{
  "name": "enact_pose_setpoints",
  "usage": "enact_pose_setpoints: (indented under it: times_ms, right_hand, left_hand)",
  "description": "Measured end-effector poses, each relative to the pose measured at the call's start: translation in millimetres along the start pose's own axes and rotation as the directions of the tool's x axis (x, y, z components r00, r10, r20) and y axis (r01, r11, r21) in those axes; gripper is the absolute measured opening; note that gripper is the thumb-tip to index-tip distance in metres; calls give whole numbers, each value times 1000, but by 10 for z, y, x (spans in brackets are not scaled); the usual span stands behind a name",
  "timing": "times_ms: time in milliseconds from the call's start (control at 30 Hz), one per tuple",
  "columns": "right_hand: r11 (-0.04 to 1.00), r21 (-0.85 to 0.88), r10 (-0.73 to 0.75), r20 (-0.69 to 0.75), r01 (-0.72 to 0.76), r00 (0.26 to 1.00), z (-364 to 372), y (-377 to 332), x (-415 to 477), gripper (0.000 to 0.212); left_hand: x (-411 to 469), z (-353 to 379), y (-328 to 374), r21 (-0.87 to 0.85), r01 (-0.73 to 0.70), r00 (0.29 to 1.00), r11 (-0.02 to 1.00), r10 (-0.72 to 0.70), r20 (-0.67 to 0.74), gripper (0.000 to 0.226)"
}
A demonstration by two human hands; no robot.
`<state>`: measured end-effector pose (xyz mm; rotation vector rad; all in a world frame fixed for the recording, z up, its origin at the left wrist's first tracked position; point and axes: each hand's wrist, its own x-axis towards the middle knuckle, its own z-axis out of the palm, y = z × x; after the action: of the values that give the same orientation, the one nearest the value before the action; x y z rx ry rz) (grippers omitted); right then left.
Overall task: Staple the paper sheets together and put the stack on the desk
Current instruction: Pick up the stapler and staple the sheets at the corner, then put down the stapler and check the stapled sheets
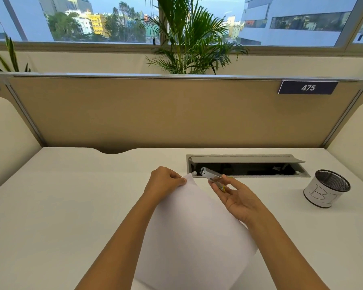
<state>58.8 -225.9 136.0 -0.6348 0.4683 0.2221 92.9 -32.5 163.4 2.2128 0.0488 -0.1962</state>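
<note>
White paper sheets (194,231) are held up over the white desk (61,206), tilted, with their far corner pointing away from me. My left hand (166,182) pinches that far corner between thumb and fingers. My right hand (237,195) holds a small silver stapler (213,177) in its fingers, just to the right of the pinched corner. The stapler's nose points left toward the corner and stands a little apart from it. The lower part of the sheets runs out of view at the bottom.
An open grey cable hatch (247,165) is set in the desk just behind the hands. A mesh pen cup (327,188) with a white paper label stands at the right. A tan partition (176,111) closes the back of the desk.
</note>
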Motion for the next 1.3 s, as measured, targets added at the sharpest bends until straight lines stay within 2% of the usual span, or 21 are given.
enact_pose_setpoints:
  times_ms: [133,333,500,600,733,833,933,1000,1167,1233,1300]
  right_hand:
    - [996,-81,-26,-47,22,999,-46,26,47,29]
    - [995,-75,-70,-82,64,994,-71,23,29,12]
    - [993,-57,-109,-117,103,987,-139,-6,51,16]
    - [986,-86,-157,-159,145,975,-205,-20,73,9]
    - [951,-237,-244,-190,197,951,-317,-38,111,7]
    - [887,-408,-324,-213,218,922,-423,-62,155,29]
    - [784,-587,-418,-257,203,871,-558,-94,193,39]
    - [672,-717,-523,-278,188,806,-686,-106,225,41]
    - [243,-970,-763,-176,23,622,-1108,-39,214,37]
    - [75,-993,-800,-113,-88,589,-1347,25,247,35]
    - [11,-985,-822,-109,-175,559,-1523,94,239,33]
  left_hand:
    - [7,7,-37,1,2,1000,1000,-2,0,17]
    - [7,0,-61,-9,6,1000,1000,-6,-12,17]
    - [9,-24,-100,-29,-7,1000,1000,6,-28,19]
    - [-5,-37,-108,-70,-16,999,997,13,-49,20]
    - [-24,-59,-132,-126,-36,997,991,27,-77,21]
    - [-28,-74,-130,-162,-42,996,986,28,-90,23]
    - [-23,-90,-116,-191,-54,994,980,33,-109,21]
    - [-19,-107,-103,-212,-59,991,976,31,-131,21]
    - [-16,-159,-75,-305,-109,980,946,52,-191,23]
    - [-25,-169,-63,-344,-126,976,930,53,-213,20]
    - [-35,-177,-45,-371,-139,970,918,52,-235,17]
